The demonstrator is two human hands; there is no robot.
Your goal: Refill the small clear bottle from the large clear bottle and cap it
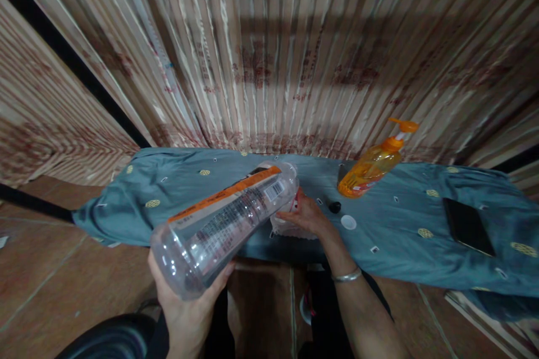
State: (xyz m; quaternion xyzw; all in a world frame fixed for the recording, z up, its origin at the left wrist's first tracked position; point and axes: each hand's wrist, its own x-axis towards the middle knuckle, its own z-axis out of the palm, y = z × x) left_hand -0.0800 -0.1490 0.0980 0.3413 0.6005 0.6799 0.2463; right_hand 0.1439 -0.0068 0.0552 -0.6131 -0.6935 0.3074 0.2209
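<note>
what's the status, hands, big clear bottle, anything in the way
Left hand gripping large clear plastic bottle, tilted. Right hand near its neck, around partly hidden pale item. Small black cap, round white lid beside that hand, neither blocking.

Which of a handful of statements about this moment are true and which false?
1. The left hand grips the large bottle near its base. True.
2. The large bottle stands upright. False: it is tilted.
3. A bracelet is on the right arm. True.
4. The pump bottle has a blue top. False: its top is orange.
5. The white lid lies near the black cap. True.
</note>
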